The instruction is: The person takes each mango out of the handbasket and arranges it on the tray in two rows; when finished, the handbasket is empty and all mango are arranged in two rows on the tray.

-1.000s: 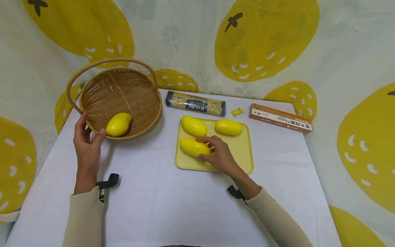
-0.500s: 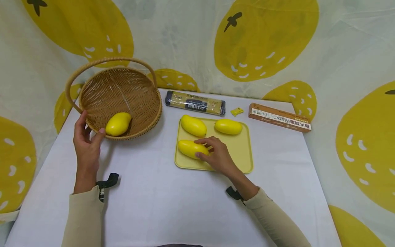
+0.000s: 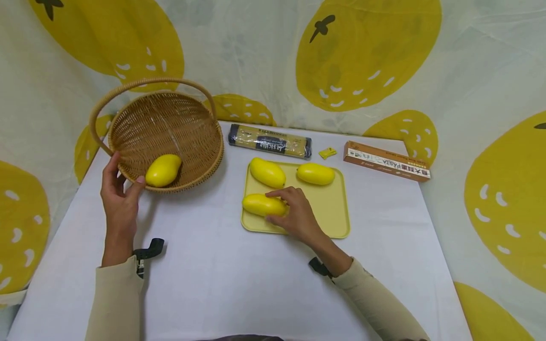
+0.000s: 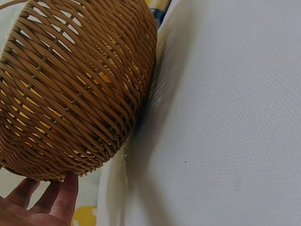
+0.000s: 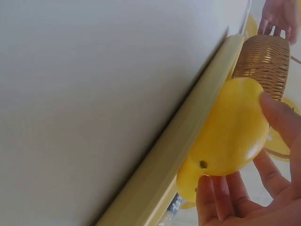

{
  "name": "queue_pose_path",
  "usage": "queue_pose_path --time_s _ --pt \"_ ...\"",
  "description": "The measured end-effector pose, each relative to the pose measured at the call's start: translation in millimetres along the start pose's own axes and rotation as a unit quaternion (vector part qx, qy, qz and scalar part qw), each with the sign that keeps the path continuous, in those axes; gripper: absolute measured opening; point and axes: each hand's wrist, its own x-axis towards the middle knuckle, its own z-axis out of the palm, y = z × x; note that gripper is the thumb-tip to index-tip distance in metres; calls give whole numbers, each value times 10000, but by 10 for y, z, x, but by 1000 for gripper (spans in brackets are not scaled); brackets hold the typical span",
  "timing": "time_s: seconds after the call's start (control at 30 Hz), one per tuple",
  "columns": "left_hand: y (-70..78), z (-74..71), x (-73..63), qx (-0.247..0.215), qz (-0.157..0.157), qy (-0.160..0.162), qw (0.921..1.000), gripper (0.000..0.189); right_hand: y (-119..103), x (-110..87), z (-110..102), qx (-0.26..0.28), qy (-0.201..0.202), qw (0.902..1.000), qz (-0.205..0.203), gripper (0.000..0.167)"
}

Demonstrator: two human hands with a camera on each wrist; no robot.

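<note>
My left hand (image 3: 121,201) grips the near left rim of a brown wicker basket (image 3: 196,137), which leans with its opening toward me. One yellow mango (image 3: 163,170) lies inside it by that rim. In the left wrist view, fingers (image 4: 63,200) touch the basket's woven wall (image 4: 70,99). My right hand (image 3: 296,213) holds another mango (image 3: 259,204) at the left front of a pale yellow tray (image 3: 326,213). Its thumb and fingers lie on opposite sides of that mango (image 5: 230,127) in the right wrist view. Two more mangoes, one left (image 3: 267,172) and one right (image 3: 315,174), rest farther back on the tray.
Behind the tray lie a spaghetti packet (image 3: 270,141), a small yellow sachet (image 3: 327,152) and a brown pasta box (image 3: 386,161). A white cloth (image 3: 213,265) covers the table, and a fruit-print curtain (image 3: 260,57) hangs along its back and sides.
My right hand and the mango it holds have shifted slightly left on the tray. The left hand and the basket have stayed put.
</note>
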Motion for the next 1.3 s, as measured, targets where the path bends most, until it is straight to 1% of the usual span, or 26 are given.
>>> queue_pose_path --time_s 0.13,0.37,0.57,0.67,0.8,0.9,1.03,1.13,1.3 --pt "8 4 1 -30 5 -9 10000 75 -15 -16 7 -17 24 10000 -87 51" --pt "20 13 6 -91 8 -6 10000 75 -26 -44 36 -46 -42 10000 -17 54" --pt "55 26 3 -77 -1 -7 10000 74 -56 -48 51 -4 80 9999 81 48" --pt "52 21 8 -117 22 4 9999 74 -67 -42 71 -3 125 9999 115 54" --pt "27 3 25 -171 76 36 9998 74 -83 -21 117 -239 163 9994 179 65" --pt "16 -1 29 -184 80 68 9998 75 -106 0 144 -433 214 9986 225 67" --pt "5 2 22 -166 62 73 9998 75 -131 15 157 -510 253 9981 247 68" --pt "2 4 17 -143 59 38 9999 75 -153 12 146 -419 283 9985 216 68" --pt "4 6 17 -128 63 19 9999 75 -226 30 116 -78 326 9993 137 65"
